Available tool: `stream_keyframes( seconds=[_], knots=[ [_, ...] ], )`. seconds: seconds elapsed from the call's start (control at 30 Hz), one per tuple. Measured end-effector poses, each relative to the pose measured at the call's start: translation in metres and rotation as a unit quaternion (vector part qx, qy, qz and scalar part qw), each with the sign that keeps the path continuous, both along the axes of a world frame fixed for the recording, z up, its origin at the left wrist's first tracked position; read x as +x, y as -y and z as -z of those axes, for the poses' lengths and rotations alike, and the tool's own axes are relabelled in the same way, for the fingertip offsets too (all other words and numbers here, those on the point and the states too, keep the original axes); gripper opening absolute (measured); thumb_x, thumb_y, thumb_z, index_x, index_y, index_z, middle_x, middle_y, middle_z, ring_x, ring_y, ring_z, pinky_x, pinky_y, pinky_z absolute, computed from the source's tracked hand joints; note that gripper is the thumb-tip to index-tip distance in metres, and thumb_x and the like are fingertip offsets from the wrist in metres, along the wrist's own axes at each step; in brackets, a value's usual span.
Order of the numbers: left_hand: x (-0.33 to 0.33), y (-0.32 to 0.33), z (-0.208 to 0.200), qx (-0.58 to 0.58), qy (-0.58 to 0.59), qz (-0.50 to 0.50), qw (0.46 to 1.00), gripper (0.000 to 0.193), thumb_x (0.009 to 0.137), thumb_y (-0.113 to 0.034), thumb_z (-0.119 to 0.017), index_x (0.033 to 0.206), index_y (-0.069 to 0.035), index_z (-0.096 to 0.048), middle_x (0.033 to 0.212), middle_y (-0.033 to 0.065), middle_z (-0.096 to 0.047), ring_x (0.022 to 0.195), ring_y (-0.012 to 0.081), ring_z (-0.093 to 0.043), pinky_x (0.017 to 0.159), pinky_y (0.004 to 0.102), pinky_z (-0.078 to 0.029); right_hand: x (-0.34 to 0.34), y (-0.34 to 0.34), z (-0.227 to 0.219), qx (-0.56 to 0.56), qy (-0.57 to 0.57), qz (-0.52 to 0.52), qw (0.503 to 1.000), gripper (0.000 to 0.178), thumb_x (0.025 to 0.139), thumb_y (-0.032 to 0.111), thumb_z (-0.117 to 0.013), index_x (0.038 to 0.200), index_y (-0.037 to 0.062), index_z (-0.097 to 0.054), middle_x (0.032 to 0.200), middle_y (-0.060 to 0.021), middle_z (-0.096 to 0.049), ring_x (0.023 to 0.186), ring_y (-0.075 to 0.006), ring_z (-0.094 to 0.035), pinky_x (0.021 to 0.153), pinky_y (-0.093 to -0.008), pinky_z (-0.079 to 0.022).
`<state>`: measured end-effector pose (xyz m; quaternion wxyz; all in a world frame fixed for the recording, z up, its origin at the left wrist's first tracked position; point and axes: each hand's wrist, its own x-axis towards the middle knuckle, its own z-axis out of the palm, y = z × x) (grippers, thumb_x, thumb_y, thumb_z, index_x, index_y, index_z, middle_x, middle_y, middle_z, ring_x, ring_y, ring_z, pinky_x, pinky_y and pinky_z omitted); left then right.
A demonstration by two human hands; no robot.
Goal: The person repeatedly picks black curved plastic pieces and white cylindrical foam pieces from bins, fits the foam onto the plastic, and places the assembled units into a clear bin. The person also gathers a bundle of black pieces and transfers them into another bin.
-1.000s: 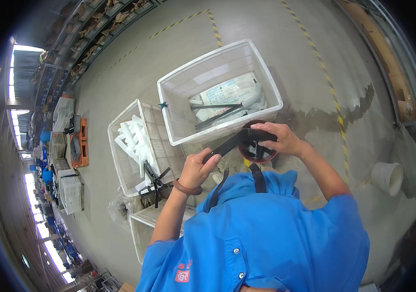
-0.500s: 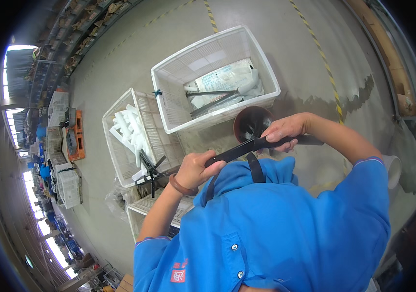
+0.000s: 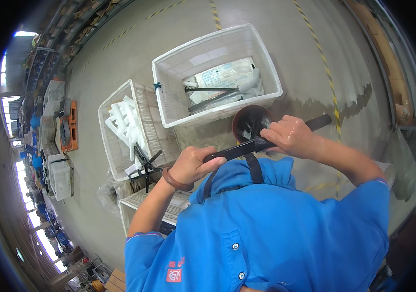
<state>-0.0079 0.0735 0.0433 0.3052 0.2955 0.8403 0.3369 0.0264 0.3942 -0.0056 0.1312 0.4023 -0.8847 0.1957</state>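
Note:
A long black tube (image 3: 237, 150) lies slantwise in front of my blue shirt. My left hand (image 3: 194, 164), with a brown bangle at the wrist, is closed round its left part, thumb along the top. My right hand (image 3: 290, 137) looks wet and grips the tube farther right, just past a wider black collar (image 3: 263, 143). The tube's right end sticks out beyond that hand. Left of my left hand is a cluster of thin black bars (image 3: 145, 166); whether it joins the tube is hidden. Just beyond my right hand stands a reddish-brown bucket (image 3: 237, 127) with dark pieces inside.
A large white crate (image 3: 169, 114) ahead holds black bars and a plastic bag. The white crate (image 3: 113, 158) to its left holds white wrapped pieces. Another crate (image 3: 126, 214) stands by my left arm. A wet patch (image 3: 305, 108) darkens the floor at right, near yellow-black tape (image 3: 332, 87).
My right hand has turned over the tube, its back now up and its forearm lower. The tube's right end has swung up and away from me. My left hand keeps its hold.

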Motion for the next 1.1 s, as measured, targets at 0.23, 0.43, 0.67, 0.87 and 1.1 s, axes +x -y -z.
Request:
stream_keyframes(
  seconds=[0.23,0.43,0.67,0.87,1.1],
  knots=[
    [0.002,0.011,0.003,0.032,0.038,-0.031,0.998,0.042,0.088,-0.043,-0.068,0.078,-0.002,-0.063,0.058,0.0174,-0.054,0.053,0.0359,-0.054,0.052,0.0410,-0.043,0.001,0.015,-0.013,-0.099,0.430,-0.035,0.897,0.041,0.091,0.038,-0.067,0.107,0.0015,-0.057,0.082,-0.0104,-0.059,0.068,-0.0221,-0.058,0.063,-0.0357,-0.049],
    [0.019,0.013,0.011,0.028,-0.096,0.082,0.992,0.041,0.087,-0.045,-0.068,0.076,-0.006,-0.063,0.060,0.0147,-0.060,0.057,0.0359,-0.061,0.052,0.0436,-0.048,-0.019,0.028,-0.004,-0.051,0.822,-0.128,0.552,0.038,0.099,0.042,-0.057,0.098,0.0047,-0.057,0.071,0.0003,-0.051,0.060,-0.0079,-0.048,0.054,-0.0256,-0.042],
    [0.023,0.017,0.030,0.028,-0.154,0.083,0.984,0.043,0.086,-0.050,-0.067,0.079,-0.008,-0.064,0.060,0.0134,-0.060,0.056,0.0359,-0.061,0.051,0.0437,-0.047,-0.006,0.069,0.006,0.057,0.588,-0.153,0.792,0.044,0.087,0.044,-0.069,0.097,0.0025,-0.058,0.073,-0.0118,-0.062,0.066,-0.0266,-0.063,0.059,-0.0391,-0.048],
    [0.006,0.021,0.040,0.112,-0.139,-0.042,0.983,0.036,0.086,-0.039,-0.073,0.097,-0.005,-0.069,0.073,0.0157,-0.067,0.065,0.0336,-0.065,0.059,0.0398,-0.050,-0.014,0.140,-0.014,0.029,0.248,0.026,0.968,0.050,0.076,0.031,-0.076,0.112,0.0048,-0.053,0.084,-0.0163,-0.066,0.076,-0.0381,-0.065,0.066,-0.0492,-0.050],
    [-0.010,0.079,0.017,0.093,-0.016,-0.133,0.987,0.039,0.094,-0.031,-0.068,0.073,-0.001,-0.054,0.057,0.0026,-0.050,0.054,0.0073,-0.047,0.049,0.0283,-0.039,-0.043,0.125,-0.031,0.041,0.021,0.021,0.999,0.068,0.065,0.014,-0.082,0.126,0.0096,-0.052,0.098,-0.0073,-0.062,0.092,-0.0292,-0.063,0.078,-0.0421,-0.048]
  ],
)
